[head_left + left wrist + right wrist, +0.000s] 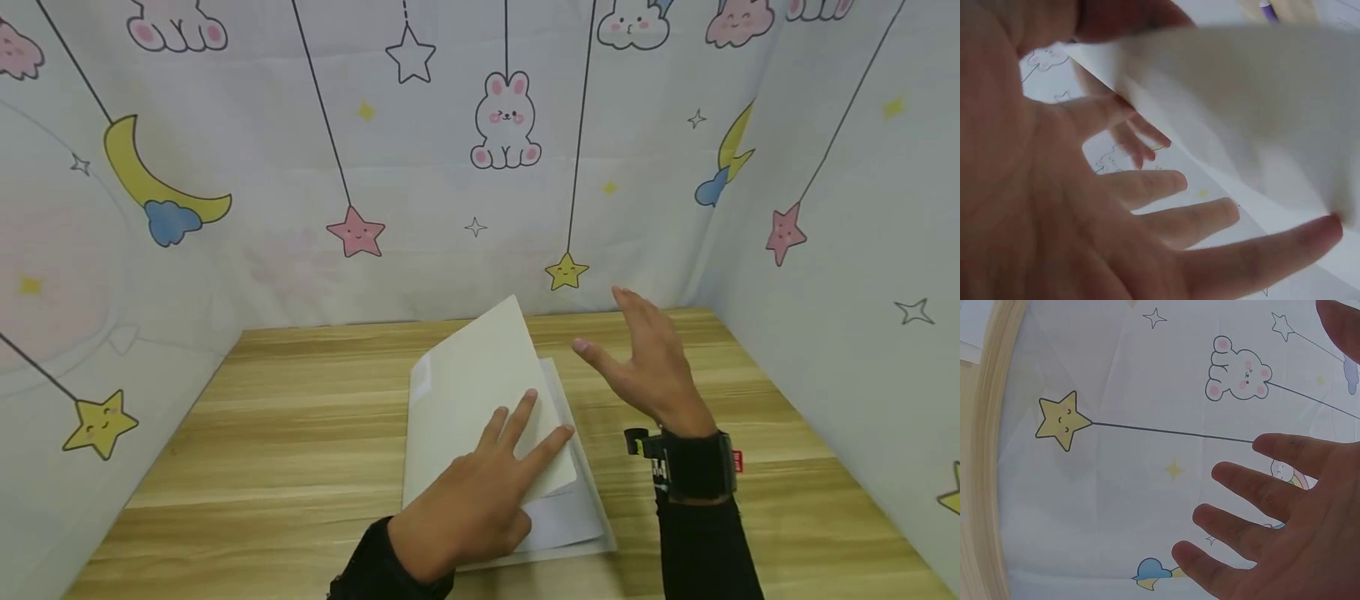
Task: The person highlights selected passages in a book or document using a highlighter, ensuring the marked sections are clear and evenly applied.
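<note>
A cream-covered booklet or folder (480, 392) lies on the wooden table, its upper leaf raised at a slant with a small pale label near the left edge. Beneath that leaf shows a white sheet (566, 521). Spread fingers of my left hand (468, 500) rest on the lower right part of the leaf; in the left wrist view a fingertip touches the pale leaf (1241, 112). To the right of the booklet my right hand (656, 367) is raised in the air, fingers extended and thumb apart, holding nothing. The right wrist view shows those fingers spread.
The wooden table (300, 433) is enclosed by white cloth walls (442, 183) printed with stars, bunnies and clouds at the back and both sides. A black wrist strap (697, 467) sits on the right arm. A small purple and white shape (1266, 9) shows at the left wrist view's top.
</note>
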Motion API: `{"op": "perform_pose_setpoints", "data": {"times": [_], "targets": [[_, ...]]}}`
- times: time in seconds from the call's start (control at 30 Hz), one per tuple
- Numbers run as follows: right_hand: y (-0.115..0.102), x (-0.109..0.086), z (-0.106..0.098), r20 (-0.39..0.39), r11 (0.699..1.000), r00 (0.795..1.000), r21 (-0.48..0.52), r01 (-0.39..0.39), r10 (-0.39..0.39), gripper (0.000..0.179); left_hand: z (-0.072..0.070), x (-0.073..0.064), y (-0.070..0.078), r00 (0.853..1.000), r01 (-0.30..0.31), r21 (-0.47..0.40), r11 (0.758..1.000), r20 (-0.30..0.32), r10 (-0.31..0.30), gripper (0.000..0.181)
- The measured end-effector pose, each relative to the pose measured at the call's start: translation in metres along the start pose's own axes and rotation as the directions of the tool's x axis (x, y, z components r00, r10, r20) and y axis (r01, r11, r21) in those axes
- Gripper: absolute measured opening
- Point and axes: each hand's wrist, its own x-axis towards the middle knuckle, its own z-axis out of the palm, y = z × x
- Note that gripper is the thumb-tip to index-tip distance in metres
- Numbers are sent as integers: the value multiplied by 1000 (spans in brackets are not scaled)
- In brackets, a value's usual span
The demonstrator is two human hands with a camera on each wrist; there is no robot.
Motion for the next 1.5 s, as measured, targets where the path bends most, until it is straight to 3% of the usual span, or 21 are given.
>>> {"op": "perform_pose_setpoints", "data": {"times": [0.2, 0.27, 0.43, 0.53, 0.63, 0.8, 1.1, 1.2, 1.3, 1.5], "targets": [[2, 0, 4, 21, 1000, 1000, 8, -8, 7, 90, -20, -4, -6, 991, 19, -57, 998, -131, -27, 70], [3, 0, 5, 28, 1000, 1000, 9, -13, 13, 90, -27, -5, -9, 984, 48, -83, 995, -167, -61, 67], [4, 1, 14, 73, 1000, 997, 22, -17, 16, 90, -43, -14, -14, 963, 145, -114, 983, -210, -167, 65], [2, 3, 28, 153, 1000, 988, 24, -9, 6, 90, -51, -20, -17, 952, 177, -104, 979, -234, -197, 64], [-2, 2, 46, 283, 1000, 959, 21, -7, 0, 91, -57, -25, -19, 944, 189, -117, 975, -252, -213, 62], [-10, -3, 76, 470, 1000, 883, 20, -22, 10, 88, -63, -32, -20, 936, 215, -183, 959, -241, -255, 64], [-8, -7, 120, 618, 996, 781, -56, -72, 91, 84, -76, -43, -28, 930, 203, -145, 968, -280, -237, 60], [-5, -10, 130, 649, 993, 752, -85, -81, 117, 82, -80, -46, -30, 932, 219, -152, 964, -260, -253, 59], [-4, -13, 136, 652, 989, 745, -124, -81, 143, 82, -85, -51, -33, 927, 265, -143, 954, -235, -293, 58], [-5, -14, 139, 618, 984, 770, -166, -70, 159, 84, -99, -65, -47, 904, 358, -150, 922, -193, -382, 51]]}}
